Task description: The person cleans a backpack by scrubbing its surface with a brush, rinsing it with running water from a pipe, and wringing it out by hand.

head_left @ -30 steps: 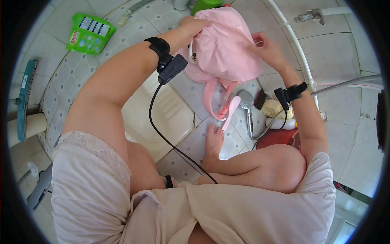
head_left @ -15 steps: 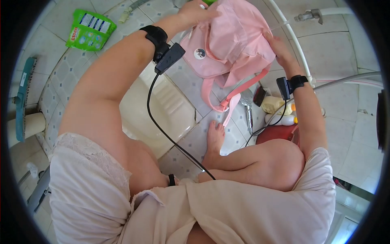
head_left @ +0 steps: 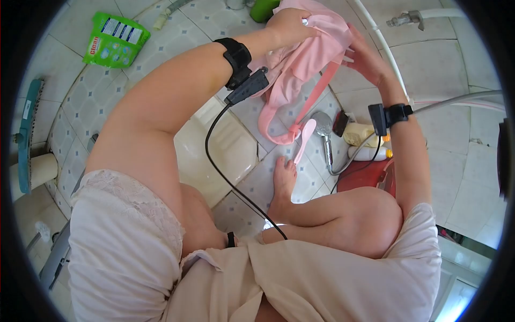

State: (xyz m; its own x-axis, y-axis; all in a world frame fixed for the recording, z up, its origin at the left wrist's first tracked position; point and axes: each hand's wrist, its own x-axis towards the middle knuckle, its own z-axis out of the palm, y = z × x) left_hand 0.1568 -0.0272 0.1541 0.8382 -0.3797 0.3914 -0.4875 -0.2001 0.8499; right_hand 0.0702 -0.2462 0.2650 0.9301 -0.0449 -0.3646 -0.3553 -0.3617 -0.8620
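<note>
A pink backpack hangs above the tiled floor, crumpled, with its straps dangling toward my foot. My left hand grips the bag near its top, the fingers closed over the fabric. At the bag's right edge, my right hand has its fingers spread, close to or touching the fabric; contact is hard to make out. Below the bag, a pink-handled brush leans by my bare foot, its bristles not visible. Beside it a shower head lies on the floor.
A cream squat toilet lies under my left arm. Bottles and a red basin stand on the right. A green cleaner pouch is at upper left, with a teal brush below. A white pipe runs beside my right hand.
The backpack has bunched up and turned, its front badge now out of sight. My left hand has moved right and down over it; the right hand's fingers have spread. A green object shows more at the top.
</note>
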